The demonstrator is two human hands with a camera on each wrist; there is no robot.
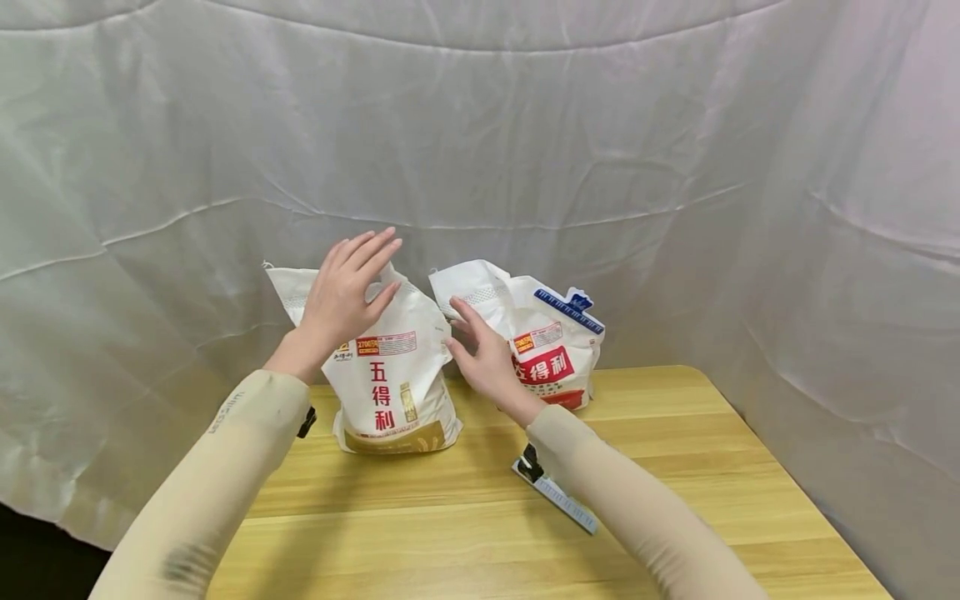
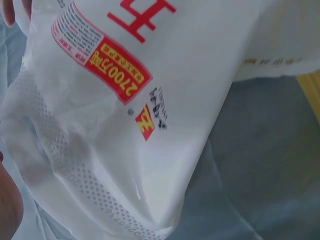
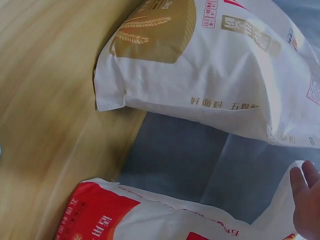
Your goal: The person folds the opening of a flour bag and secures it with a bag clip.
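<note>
A white flour bag (image 1: 397, 358) with red characters and a gold base stands upright on the table, its top corners sticking up. My left hand (image 1: 347, 287) is at its upper part, fingers stretched out; whether it touches the bag I cannot tell. In the left wrist view the top seam of this flour bag (image 2: 95, 185) runs between the fingers and thumb. My right hand (image 1: 486, 358) reaches between the two bags with fingers extended, in front of a second flour bag (image 1: 551, 342) with red print. A blue sealing clip (image 1: 568, 310) sits across that bag's upper right edge.
On the wooden table (image 1: 660, 467) lies a pale blue sealing clip (image 1: 558, 500), partly below my right sleeve. Grey cloth (image 1: 675, 208) hangs behind the bags and along both sides. The table's right edge slants toward the front corner.
</note>
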